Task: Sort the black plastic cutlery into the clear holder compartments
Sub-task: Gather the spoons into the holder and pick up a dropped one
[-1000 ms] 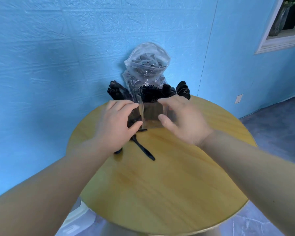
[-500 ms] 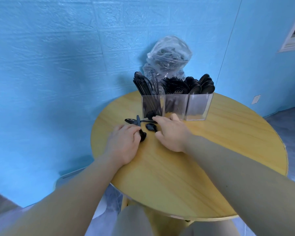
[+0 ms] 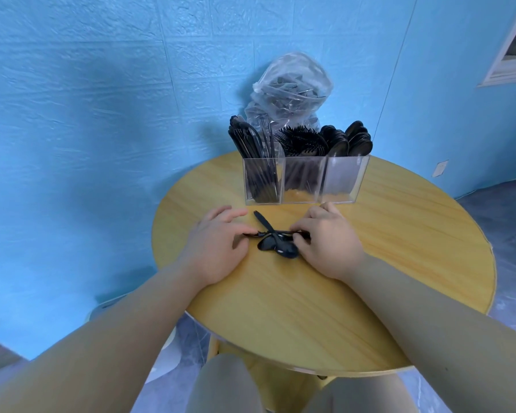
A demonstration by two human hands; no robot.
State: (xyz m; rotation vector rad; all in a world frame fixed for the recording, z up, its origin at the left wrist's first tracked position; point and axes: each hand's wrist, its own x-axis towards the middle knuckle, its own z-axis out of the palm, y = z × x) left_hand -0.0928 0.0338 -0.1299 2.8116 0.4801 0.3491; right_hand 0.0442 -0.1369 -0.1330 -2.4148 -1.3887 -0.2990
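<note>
Head view: a person's two bare hands work a small pile of loose black cutlery (image 3: 276,242) near the middle of a round wooden table (image 3: 385,263) set against a blue wall (image 3: 87,114). The left hand (image 3: 218,245) lies palm down, thumb and forefinger pinching the left end of a thin handle; the right hand (image 3: 325,242) curls its fingers round the other end of the pile. Two spoon bowls lie just in front of the fingers, and one handle angles back toward the clear holder (image 3: 306,180). The holder stands upright just beyond the hands, toward the table's far edge, apart from them. Its left compartment holds knives, the middle forks, the right spoons, all standing well above the rim. A clear plastic bag (image 3: 291,87) with more black pieces rises behind it against the wall. Bare tabletop stretches to the right of the hands and toward the near edge, under the forearms. A window frame (image 3: 513,55) shows at upper right.
</note>
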